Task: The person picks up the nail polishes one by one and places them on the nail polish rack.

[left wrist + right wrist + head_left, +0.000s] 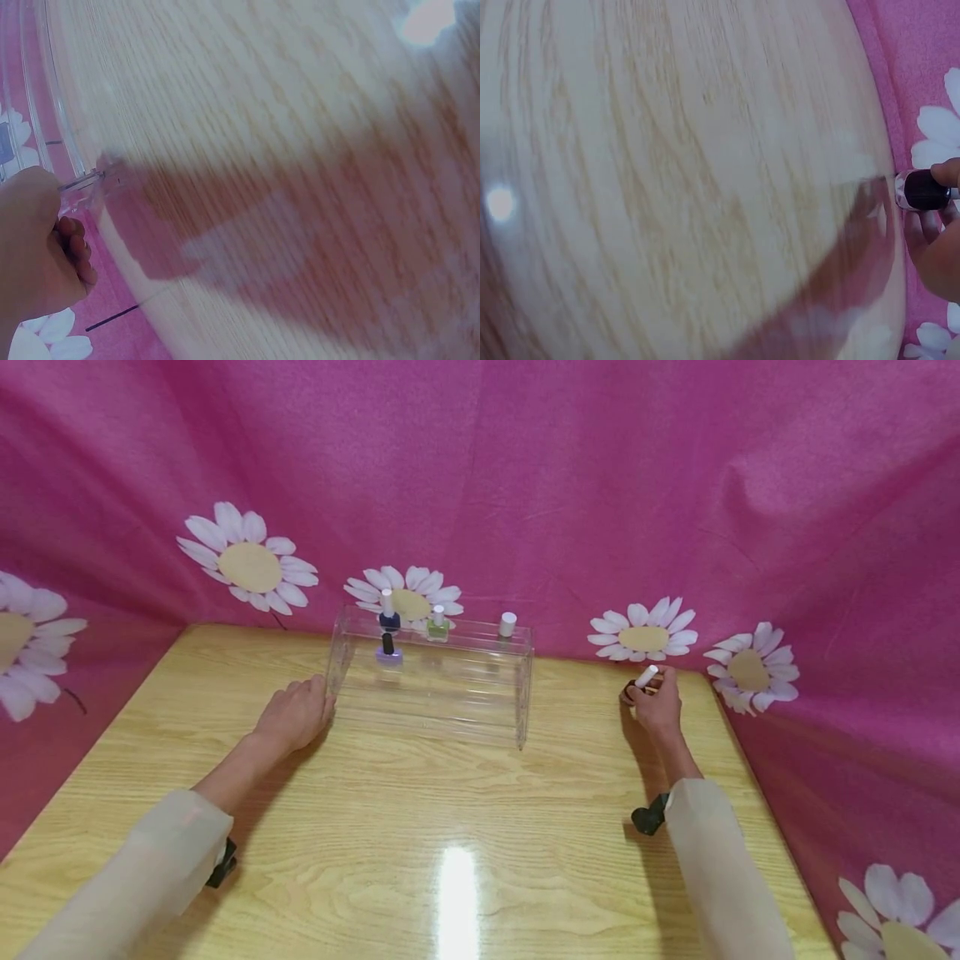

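Observation:
A clear acrylic tiered rack (523, 702) stands at the back of the wooden table. My left hand (296, 713) grips its left end with curled fingers, seen also by the corner of the rack in the left wrist view. On the rack are a dark blue nail polish bottle (389, 622), a green one (438, 628), a lilac one with a black cap (389, 656), and a white-capped one (507, 625). Away to the right, my right hand (662, 705) holds a dark nail polish bottle (924, 190) with a white cap, between thumb and fingers.
The wood-grain table (390, 827) carries a bright glare near its front. Pink cloth (525, 485) with white daisies hangs behind the rack and along both sides. Dark wrist cameras (649, 815) sit by both sleeves.

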`<state>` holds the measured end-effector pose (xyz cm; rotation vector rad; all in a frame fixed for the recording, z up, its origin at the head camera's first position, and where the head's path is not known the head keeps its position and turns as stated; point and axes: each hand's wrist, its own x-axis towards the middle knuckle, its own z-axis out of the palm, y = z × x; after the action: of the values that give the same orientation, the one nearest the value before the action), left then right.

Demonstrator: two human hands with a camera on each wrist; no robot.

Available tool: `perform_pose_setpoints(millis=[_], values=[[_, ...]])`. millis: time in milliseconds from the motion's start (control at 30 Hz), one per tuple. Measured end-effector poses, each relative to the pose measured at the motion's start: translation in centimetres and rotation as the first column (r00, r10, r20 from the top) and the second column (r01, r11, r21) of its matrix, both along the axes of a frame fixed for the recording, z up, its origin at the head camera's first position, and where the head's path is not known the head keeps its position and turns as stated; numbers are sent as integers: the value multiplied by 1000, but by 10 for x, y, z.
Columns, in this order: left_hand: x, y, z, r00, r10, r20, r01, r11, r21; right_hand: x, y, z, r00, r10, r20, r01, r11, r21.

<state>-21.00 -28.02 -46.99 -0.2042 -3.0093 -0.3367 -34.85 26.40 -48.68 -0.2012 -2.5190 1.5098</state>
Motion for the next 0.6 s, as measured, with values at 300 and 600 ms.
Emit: perform_pose_setpoints(millis=[300,600], values=[[1,1,2,1000,7,7,-7,1000,2,1,-9,12,996,1,-86,-12,991,-130],[1,1,3,1000,2,19,-2,1000,0,3,-33,37,984,69,-164,-104,971,-213]])
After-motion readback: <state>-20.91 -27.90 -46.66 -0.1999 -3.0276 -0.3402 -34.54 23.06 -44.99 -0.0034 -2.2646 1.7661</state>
